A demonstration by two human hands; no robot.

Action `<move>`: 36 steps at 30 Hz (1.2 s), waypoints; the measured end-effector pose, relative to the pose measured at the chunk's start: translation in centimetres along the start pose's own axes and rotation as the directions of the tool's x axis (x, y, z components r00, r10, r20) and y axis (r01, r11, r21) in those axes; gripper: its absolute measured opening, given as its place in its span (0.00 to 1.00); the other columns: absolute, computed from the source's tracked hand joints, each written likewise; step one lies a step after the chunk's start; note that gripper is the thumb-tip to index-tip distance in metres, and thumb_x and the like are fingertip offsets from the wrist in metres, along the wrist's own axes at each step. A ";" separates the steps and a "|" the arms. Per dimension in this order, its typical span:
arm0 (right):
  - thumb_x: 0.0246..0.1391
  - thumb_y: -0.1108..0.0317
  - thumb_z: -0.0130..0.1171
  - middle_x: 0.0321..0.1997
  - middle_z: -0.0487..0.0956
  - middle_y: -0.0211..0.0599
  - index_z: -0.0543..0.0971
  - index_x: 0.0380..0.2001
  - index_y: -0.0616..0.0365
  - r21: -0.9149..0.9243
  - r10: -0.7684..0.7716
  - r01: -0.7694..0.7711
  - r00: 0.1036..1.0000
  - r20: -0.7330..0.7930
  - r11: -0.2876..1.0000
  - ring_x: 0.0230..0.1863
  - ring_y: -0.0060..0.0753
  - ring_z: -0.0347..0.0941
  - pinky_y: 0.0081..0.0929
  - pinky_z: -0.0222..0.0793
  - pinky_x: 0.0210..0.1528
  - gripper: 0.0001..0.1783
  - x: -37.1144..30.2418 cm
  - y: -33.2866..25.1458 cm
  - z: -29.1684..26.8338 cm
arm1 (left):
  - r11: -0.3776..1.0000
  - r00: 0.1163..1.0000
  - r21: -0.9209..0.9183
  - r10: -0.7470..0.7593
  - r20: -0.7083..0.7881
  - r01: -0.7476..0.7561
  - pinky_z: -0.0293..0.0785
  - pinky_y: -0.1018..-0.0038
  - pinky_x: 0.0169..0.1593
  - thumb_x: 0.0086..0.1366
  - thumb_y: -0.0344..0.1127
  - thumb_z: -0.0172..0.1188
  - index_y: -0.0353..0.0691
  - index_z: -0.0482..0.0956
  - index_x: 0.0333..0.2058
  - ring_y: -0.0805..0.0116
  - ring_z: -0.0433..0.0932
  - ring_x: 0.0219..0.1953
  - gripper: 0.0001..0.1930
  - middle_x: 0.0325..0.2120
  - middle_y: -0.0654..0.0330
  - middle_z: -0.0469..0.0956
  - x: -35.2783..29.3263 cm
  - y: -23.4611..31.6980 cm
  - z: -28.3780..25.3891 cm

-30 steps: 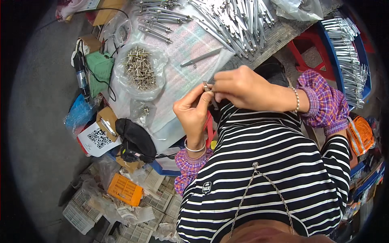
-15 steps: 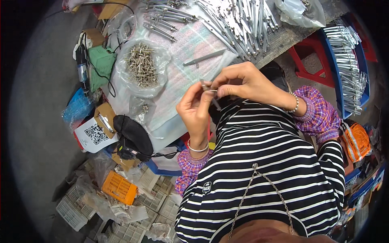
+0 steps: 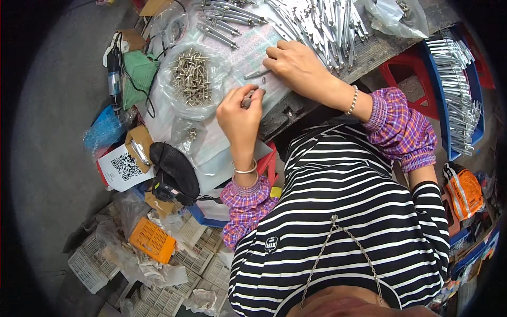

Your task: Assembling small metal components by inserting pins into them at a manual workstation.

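Observation:
My left hand [image 3: 239, 113] is closed over the near part of the table, thumb and fingers pinching a grey metal piece [image 3: 246, 102], mostly hidden in the grip. Farther forward and to the right, my right hand [image 3: 298, 66] reaches palm down with its fingers curled. Its fingertips are hidden, so what they hold cannot be seen. A slim metal strip [image 3: 255, 75] lies on the cloth and runs under that hand. Just below it rests a tiny metal part [image 3: 263, 81]. Left of my hands, a clear plastic bag [image 3: 168, 87] holds a heap of metal screws [image 3: 191, 76].
Many metal strips [image 3: 330, 29] are piled at the back, with assembled ones [image 3: 224, 24] beside them. A smaller bag of parts [image 3: 188, 134] and a black pouch [image 3: 171, 169] lie near left. A blue crate [image 3: 439, 100] of strips and a red stool [image 3: 404, 66] stand right.
My hands were together over a metal strip and are now apart. The right has moved forward over the table; the left has shifted slightly left, keeping a metal piece.

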State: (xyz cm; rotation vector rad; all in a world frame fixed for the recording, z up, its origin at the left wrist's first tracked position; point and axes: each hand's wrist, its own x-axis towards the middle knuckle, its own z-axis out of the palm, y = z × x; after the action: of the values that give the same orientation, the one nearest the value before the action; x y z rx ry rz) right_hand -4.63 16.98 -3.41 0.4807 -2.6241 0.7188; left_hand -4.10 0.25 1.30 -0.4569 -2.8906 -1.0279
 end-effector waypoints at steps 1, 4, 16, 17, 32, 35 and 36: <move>0.35 0.74 0.54 0.25 0.69 0.31 0.71 0.21 0.56 0.005 -0.005 0.005 1.000 0.011 1.000 0.30 0.33 0.67 0.27 0.65 0.32 0.05 0.2 0.0 0.1 | 0.997 0.997 0.041 -0.067 0.041 0.066 0.68 0.71 0.27 0.47 0.34 0.63 0.39 0.80 0.27 0.61 0.76 0.23 0.08 0.24 0.57 0.77 0.1 0.4 0.2; 0.35 0.75 0.54 0.26 0.69 0.32 0.71 0.22 0.57 0.038 0.010 -0.010 1.000 0.003 0.999 0.30 0.34 0.68 0.28 0.65 0.31 0.05 0.4 0.2 0.0 | 0.980 0.999 0.200 0.005 0.045 -0.014 0.68 0.69 0.28 0.47 0.35 0.63 0.40 0.80 0.29 0.60 0.76 0.24 0.09 0.25 0.58 0.77 0.6 0.3 1.2; 0.52 0.75 0.48 0.23 0.67 0.29 0.73 0.39 0.61 0.650 0.340 -0.331 0.933 0.116 0.684 0.21 0.19 0.61 0.17 0.59 0.25 0.10 -1.9 1.1 -4.6 | 0.921 0.989 0.360 0.134 0.066 -0.149 0.67 0.63 0.26 0.48 0.31 0.60 0.43 0.75 0.26 0.55 0.74 0.24 0.05 0.24 0.59 0.74 0.7 -0.1 2.6; 0.54 0.73 0.47 0.23 0.66 0.26 0.73 0.40 0.62 0.750 0.407 -0.508 0.846 0.343 0.423 0.21 0.16 0.60 0.14 0.57 0.24 0.11 -2.8 1.3 -5.0 | 0.916 0.986 0.366 0.139 0.086 -0.162 0.67 0.63 0.26 0.48 0.30 0.59 0.43 0.75 0.26 0.55 0.74 0.23 0.04 0.24 0.58 0.74 0.8 -0.2 2.7; 0.53 0.61 0.57 0.19 0.68 0.18 0.75 0.27 0.58 0.697 0.270 -0.677 0.643 0.716 -0.236 0.20 0.08 0.58 0.08 0.50 0.20 0.11 -5.9 -2.0 -5.5 | 0.947 0.938 -0.068 0.321 0.133 -0.315 0.67 0.70 0.25 0.46 0.23 0.59 0.38 0.73 0.27 0.59 0.73 0.22 0.07 0.22 0.59 0.72 -1.5 4.4 0.5; 0.51 0.62 0.58 0.20 0.69 0.18 0.75 0.26 0.57 0.669 0.300 -0.680 0.598 0.743 -0.302 0.20 0.07 0.59 0.08 0.50 0.20 0.10 -5.8 -2.5 -5.9 | 0.939 0.932 -0.117 0.337 0.133 -0.323 0.67 0.70 0.24 0.46 0.22 0.59 0.38 0.74 0.26 0.59 0.73 0.22 0.07 0.22 0.59 0.72 -1.7 4.2 0.5; 0.51 0.62 0.58 0.20 0.69 0.18 0.75 0.26 0.57 0.668 0.301 -0.680 0.597 0.743 -0.301 0.20 0.07 0.59 0.08 0.50 0.20 0.10 -5.8 -2.6 -5.9 | 0.939 0.936 -0.166 0.324 0.138 -0.301 0.67 0.71 0.24 0.46 0.22 0.59 0.37 0.74 0.26 0.60 0.73 0.21 0.07 0.22 0.58 0.73 -1.7 4.2 0.5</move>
State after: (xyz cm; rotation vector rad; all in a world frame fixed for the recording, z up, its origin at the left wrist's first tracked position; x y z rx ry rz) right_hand 3.06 19.38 -0.20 -0.5107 -1.7286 3.1632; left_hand -1.27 3.18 3.25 -1.0194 -2.7551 -1.1931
